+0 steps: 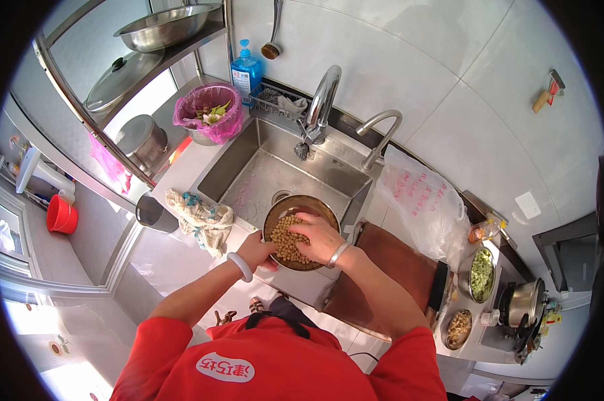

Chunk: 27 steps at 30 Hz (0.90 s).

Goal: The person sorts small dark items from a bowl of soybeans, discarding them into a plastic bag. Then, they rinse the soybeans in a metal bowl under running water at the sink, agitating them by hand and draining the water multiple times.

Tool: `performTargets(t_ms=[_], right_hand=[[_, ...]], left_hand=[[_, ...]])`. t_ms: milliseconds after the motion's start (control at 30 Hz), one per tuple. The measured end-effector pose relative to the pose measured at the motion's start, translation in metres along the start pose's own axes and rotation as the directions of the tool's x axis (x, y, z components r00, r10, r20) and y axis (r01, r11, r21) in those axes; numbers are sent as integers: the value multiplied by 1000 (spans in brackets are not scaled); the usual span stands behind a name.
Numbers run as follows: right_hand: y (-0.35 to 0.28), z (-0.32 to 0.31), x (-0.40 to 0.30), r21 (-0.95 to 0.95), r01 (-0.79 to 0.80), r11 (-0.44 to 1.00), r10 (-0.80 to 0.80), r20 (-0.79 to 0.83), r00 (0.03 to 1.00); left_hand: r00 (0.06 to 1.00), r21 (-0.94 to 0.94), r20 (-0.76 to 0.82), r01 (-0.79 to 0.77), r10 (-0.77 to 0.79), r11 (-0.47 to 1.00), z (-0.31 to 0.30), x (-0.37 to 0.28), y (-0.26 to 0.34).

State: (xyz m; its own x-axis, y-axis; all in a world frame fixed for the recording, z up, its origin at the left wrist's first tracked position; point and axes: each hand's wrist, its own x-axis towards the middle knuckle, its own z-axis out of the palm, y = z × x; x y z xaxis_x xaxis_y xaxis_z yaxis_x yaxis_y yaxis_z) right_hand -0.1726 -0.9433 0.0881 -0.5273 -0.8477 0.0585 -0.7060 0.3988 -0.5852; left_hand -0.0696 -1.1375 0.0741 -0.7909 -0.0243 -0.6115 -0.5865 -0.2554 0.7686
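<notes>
A round metal bowl (327, 206) with yellow beans (284, 238) in it is held over the front edge of the stainless steel sink (256, 185). My left hand (255, 250) grips the bowl's left rim, thumb inside and fingers under the outer side. Down in the bowl, my right hand (319, 238) touches the beans with its fingers spread; its fingertips are partly hidden. Behind the bowl, the sink's drain (283, 195) is partly covered. A chrome faucet (327, 95) and a slimmer curved tap (384, 123) rise at the sink's back.
A crumpled cloth (204, 220) lies left of the sink. Right stand a brown cutting board (382, 270), a plastic bag (422, 200), a bowl of chopped greens (482, 275) and a smaller bowl of pale pieces (459, 328). A pink-lined bin (181, 113) holds scraps at the back left.
</notes>
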Motion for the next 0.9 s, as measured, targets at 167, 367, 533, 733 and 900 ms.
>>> performTargets(t_ms=[167,367,533,733,900], right_hand=[[69,-38,101,164,-249,955,291,-338,895],[173,-28,225,-59,-383,922,347,-314,884],[232,2,295,108,-490,865,497,-318,808],[219,-15,299,33,-530,847,530,-120,840],[219,-4,280,74,-446,892,451,-201,869]], left_hand=[[996,-58,-87,27,-32,998,-27,48,32],[995,-96,-93,39,-48,995,-55,113,53],[997,-66,-14,79,-80,995,-80,164,71],[990,2,107,95,-95,995,-103,213,100],[977,39,178,109,-114,993,-106,234,107]])
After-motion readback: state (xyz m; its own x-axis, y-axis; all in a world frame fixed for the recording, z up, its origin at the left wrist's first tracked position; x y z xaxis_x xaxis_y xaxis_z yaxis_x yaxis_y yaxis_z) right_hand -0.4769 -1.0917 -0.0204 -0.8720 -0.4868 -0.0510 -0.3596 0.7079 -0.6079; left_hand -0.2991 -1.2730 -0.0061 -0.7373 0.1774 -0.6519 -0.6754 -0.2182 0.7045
